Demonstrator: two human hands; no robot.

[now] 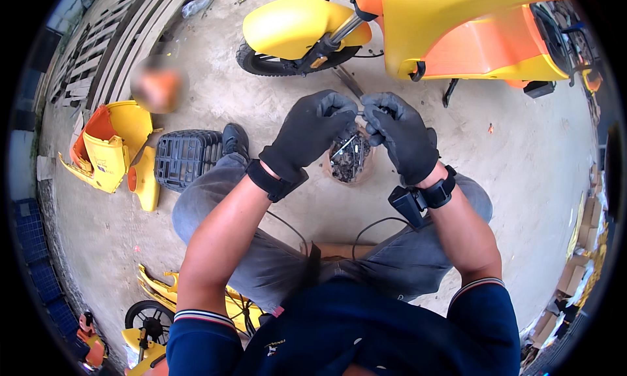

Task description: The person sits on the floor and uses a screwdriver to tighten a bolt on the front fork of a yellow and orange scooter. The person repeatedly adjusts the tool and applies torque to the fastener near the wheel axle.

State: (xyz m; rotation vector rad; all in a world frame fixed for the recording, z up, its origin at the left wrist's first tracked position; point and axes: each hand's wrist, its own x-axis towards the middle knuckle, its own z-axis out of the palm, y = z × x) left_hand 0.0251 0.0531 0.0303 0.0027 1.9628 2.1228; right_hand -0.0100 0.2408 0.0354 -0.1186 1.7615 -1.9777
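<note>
Pinching a small metal part between the fingertips of both gloved hands, the person sits over a round container of screws on the concrete floor. The left hand and the right hand meet just above the container, fingers together on the part from either side; its long axis appears to run left to right between them, each hand equally near. The part is so small and so wrapped by black glove fingers that its kind cannot be told, bolt or pin alike. Beyond the hands stands a yellow and orange scooter, its front wheel toward the floor's far edge. A black crate and a yellow panel lie to the left, well apart.
</note>
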